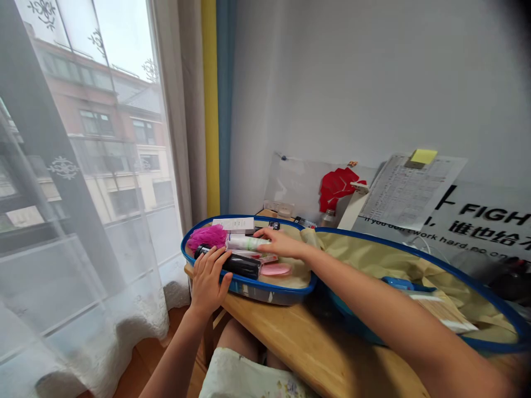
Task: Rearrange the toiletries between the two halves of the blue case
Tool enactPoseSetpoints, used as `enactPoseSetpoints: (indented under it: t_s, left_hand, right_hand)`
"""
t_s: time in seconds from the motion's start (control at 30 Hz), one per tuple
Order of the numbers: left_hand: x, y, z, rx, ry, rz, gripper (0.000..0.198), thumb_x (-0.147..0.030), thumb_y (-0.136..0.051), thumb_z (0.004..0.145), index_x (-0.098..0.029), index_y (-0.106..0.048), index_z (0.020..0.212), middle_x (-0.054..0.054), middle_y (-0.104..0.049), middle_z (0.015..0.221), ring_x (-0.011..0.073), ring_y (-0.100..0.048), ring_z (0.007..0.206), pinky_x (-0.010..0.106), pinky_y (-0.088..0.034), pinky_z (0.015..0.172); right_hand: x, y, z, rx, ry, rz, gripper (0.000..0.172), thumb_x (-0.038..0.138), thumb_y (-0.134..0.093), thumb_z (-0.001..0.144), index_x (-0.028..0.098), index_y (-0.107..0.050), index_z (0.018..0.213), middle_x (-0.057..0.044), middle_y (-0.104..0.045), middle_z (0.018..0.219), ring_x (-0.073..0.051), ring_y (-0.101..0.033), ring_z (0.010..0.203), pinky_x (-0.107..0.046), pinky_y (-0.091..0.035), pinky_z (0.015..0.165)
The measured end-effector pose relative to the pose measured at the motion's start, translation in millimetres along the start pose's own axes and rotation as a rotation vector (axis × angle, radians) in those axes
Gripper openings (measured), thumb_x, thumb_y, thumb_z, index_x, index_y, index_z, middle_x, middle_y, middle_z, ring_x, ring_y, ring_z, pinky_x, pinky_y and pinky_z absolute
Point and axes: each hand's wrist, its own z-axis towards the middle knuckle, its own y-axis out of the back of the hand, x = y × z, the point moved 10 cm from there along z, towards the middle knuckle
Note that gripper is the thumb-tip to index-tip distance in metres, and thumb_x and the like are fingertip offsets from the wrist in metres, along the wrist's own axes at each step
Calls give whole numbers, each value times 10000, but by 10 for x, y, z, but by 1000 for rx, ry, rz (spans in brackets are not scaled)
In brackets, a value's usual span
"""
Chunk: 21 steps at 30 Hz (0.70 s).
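Note:
An oval bag with a blue rim lies opened out, its left half full of small items. My left hand rests over that half's near edge, fingers apart and lying on a black cylinder. My right hand reaches in from the right, with its fingers closed around the end of a white tube with pale green marks. Beside the tube are a fluffy magenta bundle and a white box. A pink brush-like item lies at the cylinder's right end.
The bag's right half holds a blue item and a pack of thin sticks. Both halves rest on a wooden table. Behind stand red paper shapes and a clipped printed sheet. Sheer curtains hang left.

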Motion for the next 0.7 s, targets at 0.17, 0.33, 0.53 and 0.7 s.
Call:
enactPoseSetpoints:
  t_s: [0.17, 0.33, 0.53, 0.7]
  left_hand:
    - [-22, 14, 2, -10, -12, 4, 437, -372, -346, 951, -182, -499, 1314, 107, -568, 1307, 265, -431, 1285, 437, -262, 1086]
    - [-50, 28, 8, -30, -32, 15, 427, -365, -346, 952, -180, -512, 1300, 109, -574, 1300, 262, -435, 1279, 433, -246, 1098]
    - [-16, -2, -8, -7, -15, 5, 431, -369, -351, 946, -191, -509, 1305, 99, -556, 1334, 266, -393, 1328, 463, -191, 1135]
    - [0, 0, -2, -4, 1, -6, 426, -364, -360, 941, -202, -522, 1300, 93, -570, 1319, 263, -412, 1315, 463, -197, 1132]
  right_hand:
    - [146, -413, 173, 92, 65, 47, 349, 221, -602, 789, 198, -646, 1135, -53, -691, 1078, -235, -636, 998, -340, -502, 876]
    - [181, -540, 201, 188, 109, 115, 292, 207, -513, 855, 226, -689, 1087, -1, -700, 1100, -188, -632, 1031, -305, -487, 907]
    - [229, -605, 211, 242, 110, 167, 262, 304, -509, 884, 250, -732, 1011, -1, -718, 1060, -191, -642, 1019, -323, -478, 930]
    - [218, -362, 175, 180, 107, 168, 289, 341, -484, 896, 257, -706, 1061, 1, -678, 1179, -187, -597, 1128, -319, -447, 990]
